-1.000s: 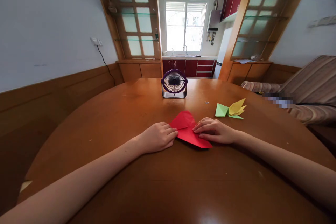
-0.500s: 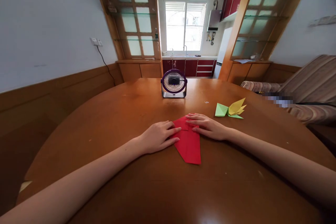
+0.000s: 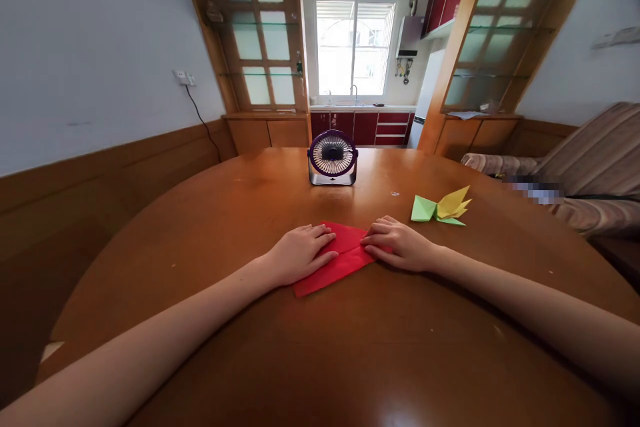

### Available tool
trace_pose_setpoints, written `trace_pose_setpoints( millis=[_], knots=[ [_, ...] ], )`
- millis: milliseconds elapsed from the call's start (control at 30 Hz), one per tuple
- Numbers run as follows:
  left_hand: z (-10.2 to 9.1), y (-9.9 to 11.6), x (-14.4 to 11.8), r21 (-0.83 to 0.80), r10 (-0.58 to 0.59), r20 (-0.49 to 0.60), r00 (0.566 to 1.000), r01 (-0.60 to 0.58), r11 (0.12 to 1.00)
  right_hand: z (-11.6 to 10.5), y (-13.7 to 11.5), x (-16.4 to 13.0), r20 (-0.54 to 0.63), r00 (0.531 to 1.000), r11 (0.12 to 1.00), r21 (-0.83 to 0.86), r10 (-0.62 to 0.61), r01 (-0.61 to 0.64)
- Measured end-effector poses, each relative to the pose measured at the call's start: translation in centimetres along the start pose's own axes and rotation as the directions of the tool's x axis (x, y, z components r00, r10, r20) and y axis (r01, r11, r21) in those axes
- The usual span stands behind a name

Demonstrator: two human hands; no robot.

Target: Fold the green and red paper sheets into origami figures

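A folded red paper (image 3: pixel 340 259) lies flat on the round wooden table (image 3: pixel 320 347), its long point toward the lower left. My left hand (image 3: pixel 299 253) rests palm down on its left part, fingers pressing the sheet. My right hand (image 3: pixel 400 243) lies on the paper's right end, fingertips touching the fold. Neither hand lifts the paper off the table.
A small purple desk fan (image 3: pixel 333 157) stands at the table's far middle. A green and yellow folded paper figure (image 3: pixel 440 208) lies to the right of my right hand. A striped sofa (image 3: pixel 590 173) sits beyond the table on the right.
The red paper has turned clockwise on the table: its long point went from lower right, to straight toward me, to lower left. Both hands shifted with it and stay on it.
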State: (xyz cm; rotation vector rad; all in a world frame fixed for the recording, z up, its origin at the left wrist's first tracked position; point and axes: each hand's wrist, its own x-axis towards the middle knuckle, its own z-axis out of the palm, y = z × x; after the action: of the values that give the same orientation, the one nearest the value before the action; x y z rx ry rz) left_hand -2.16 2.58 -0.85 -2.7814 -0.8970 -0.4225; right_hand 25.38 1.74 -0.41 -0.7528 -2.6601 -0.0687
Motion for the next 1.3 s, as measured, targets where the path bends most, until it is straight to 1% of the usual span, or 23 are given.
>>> trace_pose_setpoints(
  millis=[100, 200, 300, 367, 433, 533, 700, 800, 933, 1000, 1100, 1167, 1233, 1300],
  knots=[
    [0.1, -0.5, 0.0, -0.127, 0.009, -0.018, 1.0, -0.012, 0.992, 0.2, -0.1, 0.1, -0.015, 1.0, 1.0, 0.001, -0.027, 0.027],
    [0.2, -1.1, 0.0, -0.271, 0.056, -0.012, 0.998, -0.057, 0.961, 0.7, 0.0, 0.1, -0.023, 0.999, 0.998, 0.05, -0.047, 0.048],
    [0.3, -1.7, 0.0, -0.347, 0.042, 0.009, 0.999, -0.037, 0.937, 1.1, 0.2, 0.1, 0.043, 0.998, 0.993, 0.105, -0.05, 0.046],
    [0.5, -1.8, 0.0, -0.361, -0.004, 0.026, 1.0, 0.013, 0.932, 1.3, 0.2, 0.2, 0.096, 0.995, 0.991, 0.131, -0.023, 0.011],
    [0.7, -1.7, 0.2, -0.359, -0.032, 0.046, 0.998, 0.047, 0.932, 1.4, 0.3, 0.2, 0.117, 0.993, 0.988, 0.153, 0.001, -0.019],
    [0.7, -1.6, 0.5, -0.325, -0.034, 0.087, 0.996, 0.06, 0.944, 1.4, 0.3, 0.2, 0.106, 0.994, 0.985, 0.17, -0.006, -0.012],
    [0.5, -1.7, 0.9, -0.266, -0.047, 0.158, 0.986, 0.089, 0.96, 1.3, 0.3, 0.2, 0.099, 0.995, 0.989, 0.148, -0.026, 0.011],
    [0.6, -1.8, 0.7, -0.268, -0.048, 0.163, 0.985, 0.091, 0.959, 1.1, 0.3, 0.0, 0.107, 0.994, 0.987, 0.163, -0.024, 0.006],
    [0.6, -1.7, 0.5, -0.267, -0.027, 0.138, 0.99, 0.063, 0.962, 0.7, 0.4, -0.3, 0.124, 0.992, 0.972, 0.235, -0.019, -0.011],
    [0.6, -1.6, 0.4, -0.251, -0.009, 0.107, 0.994, 0.036, 0.967, 0.6, 0.4, -0.4, 0.137, 0.991, 0.967, 0.254, -0.01, -0.026],
    [0.5, -1.4, 0.2, -0.244, 0.071, 0.002, 0.997, -0.069, 0.967, 0.5, 0.3, -0.4, 0.124, 0.992, 0.966, 0.259, -0.023, -0.01],
    [0.4, -1.2, 0.1, -0.27, 0.15, -0.063, 0.987, -0.162, 0.949, 0.5, 0.1, -0.4, 0.099, 0.994, 0.965, 0.259, -0.056, 0.029],
    [0.3, -1.0, 0.0, -0.297, 0.21, -0.099, 0.973, -0.23, 0.927, 0.5, 0.0, -0.5, 0.074, 0.993, 0.963, 0.26, -0.09, 0.068],
    [0.2, -0.8, -0.1, -0.312, 0.235, -0.118, 0.965, -0.261, 0.914, 0.5, 0.0, -0.6, 0.06, 0.992, 0.962, 0.257, -0.107, 0.088]
  ],
)
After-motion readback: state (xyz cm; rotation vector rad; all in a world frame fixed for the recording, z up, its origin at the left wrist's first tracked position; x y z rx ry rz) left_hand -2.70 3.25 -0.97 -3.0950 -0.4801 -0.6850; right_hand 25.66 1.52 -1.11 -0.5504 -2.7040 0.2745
